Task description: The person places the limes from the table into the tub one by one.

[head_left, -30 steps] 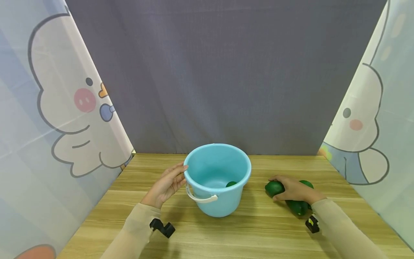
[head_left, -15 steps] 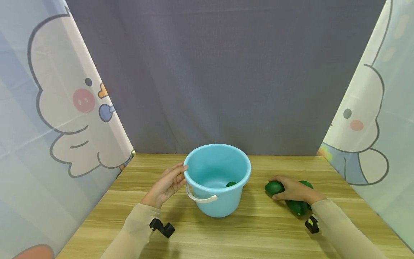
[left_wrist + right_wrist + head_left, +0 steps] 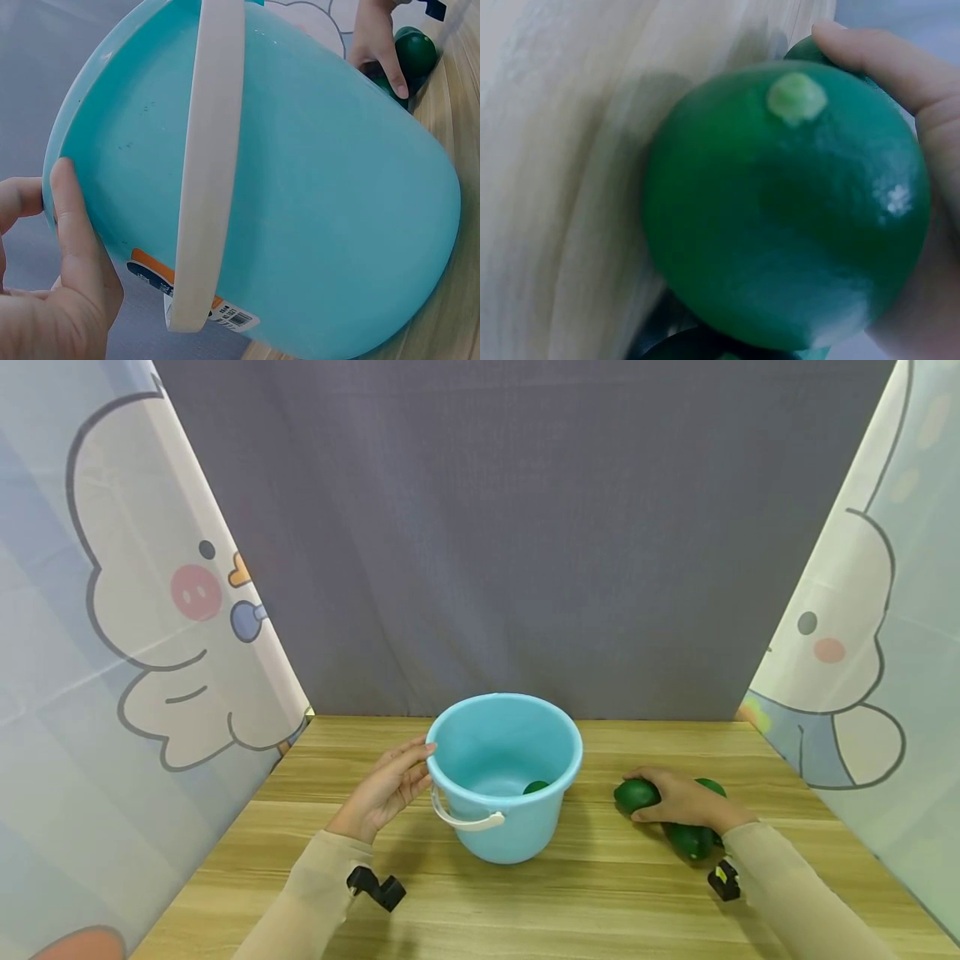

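Observation:
A light blue bucket [image 3: 504, 777] with a white handle [image 3: 210, 165] stands upright on the wooden table. My left hand [image 3: 390, 787] holds its rim at the left side, thumb and a finger on either side of the rim in the left wrist view. Part of a green avocado [image 3: 536, 787] shows inside the bucket. To the right, my right hand [image 3: 678, 800] grips a dark green avocado [image 3: 637, 797] lying on the table. Another avocado [image 3: 688, 841] lies under the palm, large in the right wrist view, and one more [image 3: 710, 787] shows behind the hand.
The wooden table [image 3: 450, 910] ends at a grey curtain [image 3: 510, 543] at the back. Cartoon-printed curtains hang at the left [image 3: 172, 610] and right [image 3: 847, 652]. Bare tabletop lies between the bucket and the avocados.

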The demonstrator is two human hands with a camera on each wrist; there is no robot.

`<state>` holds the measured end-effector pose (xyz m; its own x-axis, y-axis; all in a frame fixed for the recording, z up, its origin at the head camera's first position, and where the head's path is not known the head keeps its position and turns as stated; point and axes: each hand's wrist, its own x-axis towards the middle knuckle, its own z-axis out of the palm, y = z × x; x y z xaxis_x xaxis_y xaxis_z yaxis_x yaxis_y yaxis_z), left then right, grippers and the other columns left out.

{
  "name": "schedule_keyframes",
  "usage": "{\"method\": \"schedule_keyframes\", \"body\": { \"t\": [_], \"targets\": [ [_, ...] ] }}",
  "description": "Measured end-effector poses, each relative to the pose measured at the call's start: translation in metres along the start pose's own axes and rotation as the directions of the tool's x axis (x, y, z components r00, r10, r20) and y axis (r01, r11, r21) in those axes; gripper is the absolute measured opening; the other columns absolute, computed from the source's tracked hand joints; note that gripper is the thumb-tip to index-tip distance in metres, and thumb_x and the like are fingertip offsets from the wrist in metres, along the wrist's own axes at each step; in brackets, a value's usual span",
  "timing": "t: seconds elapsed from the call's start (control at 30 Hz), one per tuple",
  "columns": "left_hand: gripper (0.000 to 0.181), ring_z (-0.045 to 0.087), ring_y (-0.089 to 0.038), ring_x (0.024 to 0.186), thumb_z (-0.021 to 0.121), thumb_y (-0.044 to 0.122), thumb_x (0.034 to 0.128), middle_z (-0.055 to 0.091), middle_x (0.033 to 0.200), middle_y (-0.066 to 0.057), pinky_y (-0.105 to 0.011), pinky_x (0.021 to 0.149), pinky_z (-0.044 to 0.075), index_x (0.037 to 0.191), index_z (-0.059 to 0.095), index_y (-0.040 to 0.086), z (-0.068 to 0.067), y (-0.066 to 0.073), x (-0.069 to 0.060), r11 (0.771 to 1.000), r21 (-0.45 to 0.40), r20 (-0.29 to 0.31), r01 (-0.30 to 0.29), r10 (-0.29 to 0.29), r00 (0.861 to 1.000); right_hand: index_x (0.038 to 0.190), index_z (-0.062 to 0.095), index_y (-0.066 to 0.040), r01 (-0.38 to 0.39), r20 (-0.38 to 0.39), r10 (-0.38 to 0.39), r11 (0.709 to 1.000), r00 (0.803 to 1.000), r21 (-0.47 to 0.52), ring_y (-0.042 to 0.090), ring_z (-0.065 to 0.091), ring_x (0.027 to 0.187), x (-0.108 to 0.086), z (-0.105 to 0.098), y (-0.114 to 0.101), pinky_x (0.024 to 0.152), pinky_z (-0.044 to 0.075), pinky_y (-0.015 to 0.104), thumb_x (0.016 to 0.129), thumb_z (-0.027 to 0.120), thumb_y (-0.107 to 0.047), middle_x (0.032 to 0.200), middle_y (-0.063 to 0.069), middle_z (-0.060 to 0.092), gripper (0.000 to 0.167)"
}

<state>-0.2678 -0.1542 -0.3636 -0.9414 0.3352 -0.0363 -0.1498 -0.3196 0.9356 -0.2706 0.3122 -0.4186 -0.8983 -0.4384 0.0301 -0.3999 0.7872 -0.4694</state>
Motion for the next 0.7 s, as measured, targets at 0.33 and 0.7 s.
{"method": "schedule_keyframes", "body": {
  "t": [0.33, 0.7],
  "targets": [
    [0.046, 0.064, -0.009, 0.087, 0.053, 0.009, 0.1045, 0.055, 0.120, -0.012, -0.013, 0.074, 0.057, 0.146, 0.038, -0.004, 0.0008, 0.0007, 0.0001, 1.000, -0.030, -0.010, 0.000, 0.000, 1.000, 0.137, 0.054, 0.002, 0.024, -0.008, -0.024, 1.000, 1.000, 0.010, 0.034, 0.061, 0.106, 0.0012, -0.0019, 0.0006, 0.082, 0.056, 0.048, 0.084, 0.082, -0.037, 0.128, 0.022, 0.059, 0.072],
    [0.045, 0.064, -0.009, 0.087, 0.051, 0.009, 0.1052, 0.055, 0.119, -0.012, -0.013, 0.074, 0.057, 0.146, 0.037, -0.004, 0.0008, 0.0006, -0.0008, 0.999, -0.037, 0.001, -0.004, 0.004, 1.000, 0.135, 0.054, 0.000, 0.032, -0.030, -0.032, 0.999, 0.999, 0.017, 0.023, 0.061, 0.096, 0.0020, -0.0071, 0.0005, 0.075, 0.055, 0.040, 0.084, 0.082, -0.037, 0.121, 0.014, 0.062, 0.069]
  ]
}}
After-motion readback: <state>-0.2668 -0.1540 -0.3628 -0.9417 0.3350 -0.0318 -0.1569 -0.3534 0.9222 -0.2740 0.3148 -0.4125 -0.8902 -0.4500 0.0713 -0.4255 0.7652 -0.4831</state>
